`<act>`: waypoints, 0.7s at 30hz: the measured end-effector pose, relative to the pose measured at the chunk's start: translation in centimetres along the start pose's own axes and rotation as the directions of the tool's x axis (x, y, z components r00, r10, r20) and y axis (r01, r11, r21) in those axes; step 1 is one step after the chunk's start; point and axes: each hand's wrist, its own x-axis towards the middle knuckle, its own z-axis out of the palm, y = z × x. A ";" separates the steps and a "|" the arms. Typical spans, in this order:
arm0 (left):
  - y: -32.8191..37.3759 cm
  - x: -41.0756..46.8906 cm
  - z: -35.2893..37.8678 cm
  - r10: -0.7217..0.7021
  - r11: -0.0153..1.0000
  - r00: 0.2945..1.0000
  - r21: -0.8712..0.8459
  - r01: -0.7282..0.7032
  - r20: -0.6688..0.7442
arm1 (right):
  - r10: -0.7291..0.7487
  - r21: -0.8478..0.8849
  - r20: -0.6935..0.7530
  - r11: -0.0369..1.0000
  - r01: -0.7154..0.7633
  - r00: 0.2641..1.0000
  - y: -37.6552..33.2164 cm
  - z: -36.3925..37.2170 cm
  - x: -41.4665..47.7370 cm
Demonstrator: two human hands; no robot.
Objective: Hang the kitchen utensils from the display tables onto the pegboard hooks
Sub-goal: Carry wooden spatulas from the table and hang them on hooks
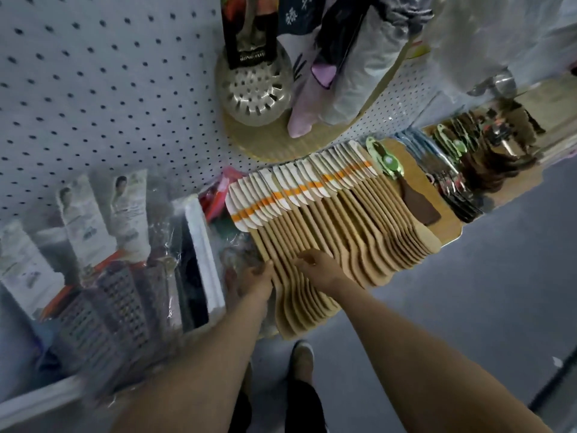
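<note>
A fanned row of wooden spatulas (327, 220), each banded with a white and orange label, lies on the display table (449, 226) below the white pegboard (93, 89), where a perforated metal skimmer (254, 85) hangs. The 2 hands meet at the row's near left end: the left hand (256, 281) has its thumb against the outermost handles, and the right hand (315, 267) lies just beside it with bent fingers on the handles. Blur hides whether either hand actually grips a spatula.
</note>
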 end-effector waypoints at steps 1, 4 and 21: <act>-0.6 1.0 0.4 -0.030 0.999 1.000 -0.012 0.030 -0.011 | -0.010 0.012 -0.002 1.000 0.010 1.000 0.3 0.1 0.7; 2.4 -1.7 0.0 -0.102 0.993 0.995 -0.052 0.102 0.001 | -0.051 0.047 0.014 0.998 0.050 0.999 0.5 -0.2 2.2; -1.3 1.9 3.8 -0.152 0.925 0.977 -0.370 0.088 -0.147 | -0.159 0.191 0.190 0.974 0.122 0.969 0.9 -1.2 5.1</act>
